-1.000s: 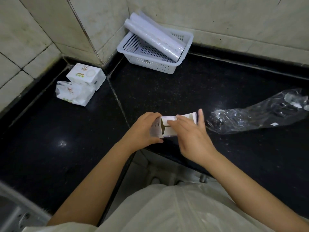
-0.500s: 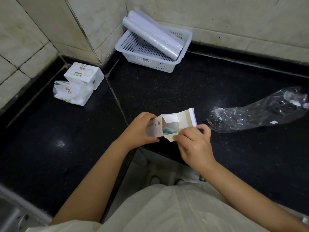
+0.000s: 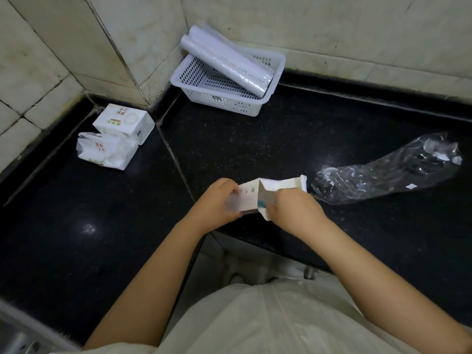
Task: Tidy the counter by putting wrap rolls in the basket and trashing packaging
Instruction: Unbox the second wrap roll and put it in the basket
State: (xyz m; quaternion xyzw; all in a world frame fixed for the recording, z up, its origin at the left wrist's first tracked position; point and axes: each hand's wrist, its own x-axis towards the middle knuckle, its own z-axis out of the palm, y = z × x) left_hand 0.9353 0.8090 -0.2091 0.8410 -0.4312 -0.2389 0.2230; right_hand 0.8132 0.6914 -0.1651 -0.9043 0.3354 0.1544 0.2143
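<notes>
Your left hand [image 3: 221, 200] grips the open box [image 3: 258, 194] at the counter [image 3: 255, 139] edge, your right hand [image 3: 293, 208] pinched on something at its mouth; rolls [image 3: 229, 65] lie across the corner basket [image 3: 219, 98], wrapper [image 3: 383, 172] just right

Upside-down print on two white packs [image 3: 108, 152] — too small to read

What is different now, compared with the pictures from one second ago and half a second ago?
The small white box, closed one second ago, now has its end flap open. The right hand moved from the flap into the opening and grips something blue-green there. The left hand holds the box as before. The basket with its rolls, the two white packs and the clear plastic bag lie unmoved.
</notes>
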